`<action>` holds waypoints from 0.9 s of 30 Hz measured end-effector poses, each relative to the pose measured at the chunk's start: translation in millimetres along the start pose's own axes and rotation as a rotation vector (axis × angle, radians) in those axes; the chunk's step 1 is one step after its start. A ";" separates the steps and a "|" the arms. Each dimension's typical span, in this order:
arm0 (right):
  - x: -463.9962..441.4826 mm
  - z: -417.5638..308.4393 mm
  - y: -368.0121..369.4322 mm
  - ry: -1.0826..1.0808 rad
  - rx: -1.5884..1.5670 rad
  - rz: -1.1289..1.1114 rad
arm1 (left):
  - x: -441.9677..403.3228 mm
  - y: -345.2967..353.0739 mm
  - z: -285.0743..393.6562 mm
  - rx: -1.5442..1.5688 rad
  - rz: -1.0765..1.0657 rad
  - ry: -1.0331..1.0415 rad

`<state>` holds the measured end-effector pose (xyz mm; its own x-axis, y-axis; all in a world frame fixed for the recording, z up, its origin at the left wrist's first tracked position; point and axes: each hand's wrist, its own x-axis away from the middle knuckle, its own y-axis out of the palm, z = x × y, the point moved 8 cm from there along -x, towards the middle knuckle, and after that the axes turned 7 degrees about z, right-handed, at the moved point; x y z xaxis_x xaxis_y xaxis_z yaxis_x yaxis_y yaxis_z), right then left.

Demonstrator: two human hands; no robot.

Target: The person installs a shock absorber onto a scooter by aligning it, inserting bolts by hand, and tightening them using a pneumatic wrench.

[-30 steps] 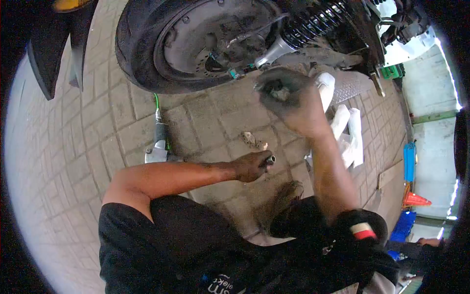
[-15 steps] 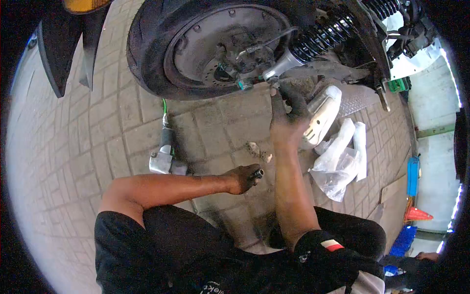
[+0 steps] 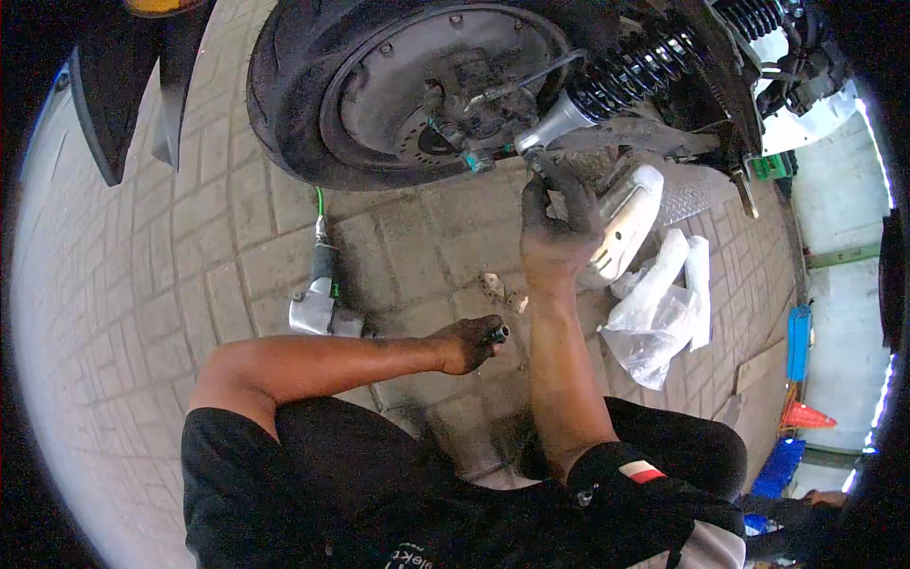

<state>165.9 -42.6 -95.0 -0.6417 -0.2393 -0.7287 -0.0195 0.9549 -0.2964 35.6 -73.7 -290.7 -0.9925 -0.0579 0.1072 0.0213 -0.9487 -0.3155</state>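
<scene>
My left hand (image 3: 466,345) is closed round a small metal socket (image 3: 500,334), low over the paving. My right hand (image 3: 561,223) reaches up to the silver lower end of the shock absorber (image 3: 550,123). Its thumb and fingertips come together at the bolt point there; what they pinch is too small to make out. Left of that hand is the wheel hub (image 3: 464,104) with the black tyre (image 3: 284,104). A teal-marked fitting (image 3: 482,161) sits close to the shock's end.
An air impact wrench (image 3: 322,308) with a green hose lies on the paving at left. Small dirty pieces (image 3: 502,292) lie mid-floor. A white casing (image 3: 627,226) and plastic-wrapped parts (image 3: 664,294) are at right. An orange cone (image 3: 808,414) and a person's dark sleeve (image 3: 791,512) show far right.
My right hand has moved from hovering beside the shock's lower end to touching it. The left hand has shifted slightly left and down, still holding the socket. The camera view has shifted.
</scene>
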 end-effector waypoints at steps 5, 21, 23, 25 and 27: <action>1.1 -11.0 -3.2 -0.116 0.078 0.106 | -1.3 5.7 -9.8 -0.030 -0.040 -0.087; 0.2 -7.3 2.1 0.051 0.091 0.025 | 0.2 3.3 -6.6 -0.010 -0.014 -0.051; 2.6 -8.5 1.1 0.004 0.042 0.037 | 2.0 3.7 -7.8 -0.007 -0.029 -0.097; 2.9 -9.6 2.1 0.009 0.028 0.051 | 1.4 2.8 -6.4 -0.021 -0.017 -0.082; 2.3 -11.3 2.2 0.016 0.013 0.065 | 1.3 2.7 -7.5 -0.034 -0.008 -0.069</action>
<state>155.7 -39.1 -90.4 -0.6531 -0.1736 -0.7371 0.0331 0.9659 -0.2568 33.5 -74.0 -298.4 -0.9820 -0.0730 0.1740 0.0084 -0.9382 -0.3461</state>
